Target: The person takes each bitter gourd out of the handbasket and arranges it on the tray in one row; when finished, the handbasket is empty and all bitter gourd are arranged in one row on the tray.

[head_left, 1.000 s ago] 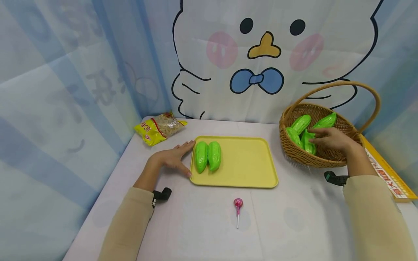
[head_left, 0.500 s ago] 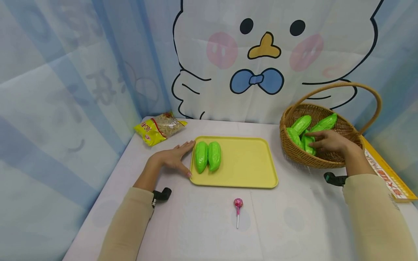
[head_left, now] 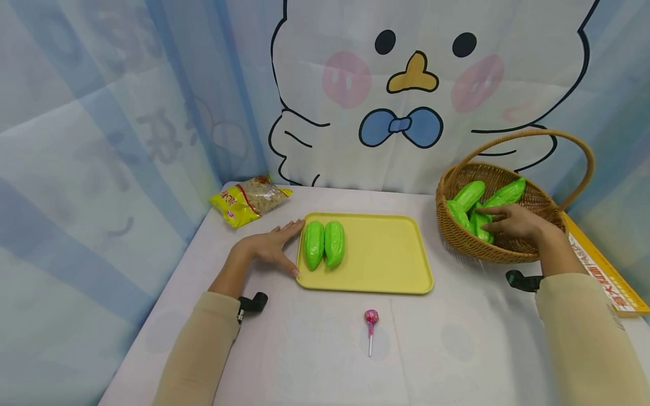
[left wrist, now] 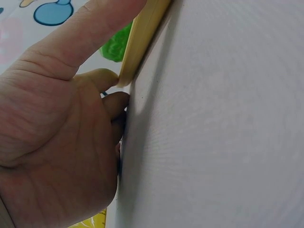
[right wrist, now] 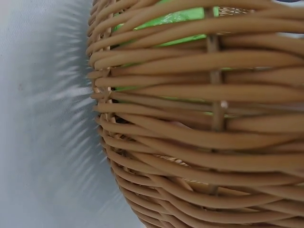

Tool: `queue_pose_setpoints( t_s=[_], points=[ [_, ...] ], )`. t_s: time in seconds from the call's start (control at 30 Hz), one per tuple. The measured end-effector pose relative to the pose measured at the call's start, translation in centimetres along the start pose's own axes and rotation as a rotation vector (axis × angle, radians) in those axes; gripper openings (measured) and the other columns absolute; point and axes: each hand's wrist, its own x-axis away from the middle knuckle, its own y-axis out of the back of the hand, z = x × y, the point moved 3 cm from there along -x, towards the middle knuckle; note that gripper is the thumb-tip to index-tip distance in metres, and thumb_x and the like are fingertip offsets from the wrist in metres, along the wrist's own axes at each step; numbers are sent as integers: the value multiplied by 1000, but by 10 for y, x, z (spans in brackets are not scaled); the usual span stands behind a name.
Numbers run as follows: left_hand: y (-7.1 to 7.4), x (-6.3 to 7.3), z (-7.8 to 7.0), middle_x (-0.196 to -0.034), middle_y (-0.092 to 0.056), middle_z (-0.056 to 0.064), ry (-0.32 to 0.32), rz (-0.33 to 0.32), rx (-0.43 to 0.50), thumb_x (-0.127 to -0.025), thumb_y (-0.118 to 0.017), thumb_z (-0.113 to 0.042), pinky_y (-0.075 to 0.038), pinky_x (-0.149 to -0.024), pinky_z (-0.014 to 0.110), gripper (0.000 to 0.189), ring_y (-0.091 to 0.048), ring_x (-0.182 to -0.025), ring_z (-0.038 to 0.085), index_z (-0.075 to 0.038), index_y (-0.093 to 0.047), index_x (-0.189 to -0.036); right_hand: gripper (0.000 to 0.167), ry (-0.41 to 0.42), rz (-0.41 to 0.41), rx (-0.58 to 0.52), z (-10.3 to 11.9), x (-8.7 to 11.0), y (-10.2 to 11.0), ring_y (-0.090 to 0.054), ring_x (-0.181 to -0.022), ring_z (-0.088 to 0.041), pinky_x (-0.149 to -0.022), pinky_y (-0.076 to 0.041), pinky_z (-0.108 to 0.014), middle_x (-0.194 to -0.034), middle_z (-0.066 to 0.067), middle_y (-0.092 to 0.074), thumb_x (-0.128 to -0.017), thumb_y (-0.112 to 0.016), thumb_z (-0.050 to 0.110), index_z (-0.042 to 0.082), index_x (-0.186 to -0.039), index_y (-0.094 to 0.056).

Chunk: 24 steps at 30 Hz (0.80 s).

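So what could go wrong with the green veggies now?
The right hand has its fingers at one veggie in the basket, with others right beside it, so lifting it could drag a neighbor along. The handle arches above, so the hand might bump it. And the left hand is at the tray's edge: a push could roll the two veggies there.

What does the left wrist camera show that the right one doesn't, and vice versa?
Left wrist only: the left grip, a bare hand beside a yellow tray, plus a blue printed shape and yellow wrapper.
Right wrist only: a wicker basket, its woven wall up close.
Both: a pale tabletop and something green: a green piece on the tray, a green patch through the basket's gaps.
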Motion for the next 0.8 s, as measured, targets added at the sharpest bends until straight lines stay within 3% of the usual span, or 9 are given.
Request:
queue_pose_setpoints(
  t_s=[0.13, 0.23, 0.4, 0.5, 0.63, 0.8],
  points=[
    [0, 0, 0, -177, 7, -2, 2, -4, 0, -66, -90, -65, 0, -133, 54, 145, 7, -164, 26, -28, 5, -169, 65, -6, -21, -5, 1, 2, 1, -68, -94, -25, -80, -61, -42, -132, -33, -59, -108, -58, 23, -1, -162, -31],
    [0, -1, 0, -177, 7, -2, 3, -3, 1, -66, -90, -65, 0, -133, 54, 144, 7, -164, 27, -28, 5, -169, 67, -8, -45, 13, 3, 5, 4, -67, -102, -31, -80, -61, -42, -141, -40, -52, -108, -59, 28, 3, -163, -30],
    [0, -1, -1, -177, 7, -2, 9, 2, 7, -66, -90, -66, 0, -133, 55, 144, 7, -164, 28, -30, 5, -168, 73, -7, -122, 91, 4, 16, 13, -48, -129, -57, -94, -54, -61, -150, -45, -39, -107, -56, 45, 10, -165, -28],
    [0, 0, -1, -177, 8, -2, 16, 3, 13, -66, -91, -65, 0, -132, 56, 144, 7, -163, 30, -30, 5, -168, 76, -3, -183, 67, 6, 21, 18, -40, -134, -61, -99, -47, -68, -152, -44, -35, -106, -54, 50, 14, -166, -26],
    [1, 1, -2, -177, 8, -1, 17, 3, 18, -66, -91, -64, 0, -132, 57, 145, 7, -163, 31, -30, 5, -168, 75, 27, -252, 36, 14, 27, 23, -51, -129, -53, -96, -52, -54, -156, -42, -30, -105, -55, 50, 16, -166, -25],
    [1, 1, -1, -177, 7, -2, 17, 1, 20, -66, -91, -64, 1, -132, 57, 145, 8, -163, 30, -30, 4, -169, 78, 38, -266, 16, 26, 38, 24, -60, -122, -44, -90, -57, -41, -157, -38, -32, -104, -54, 53, 18, -167, -24]
  ],
)
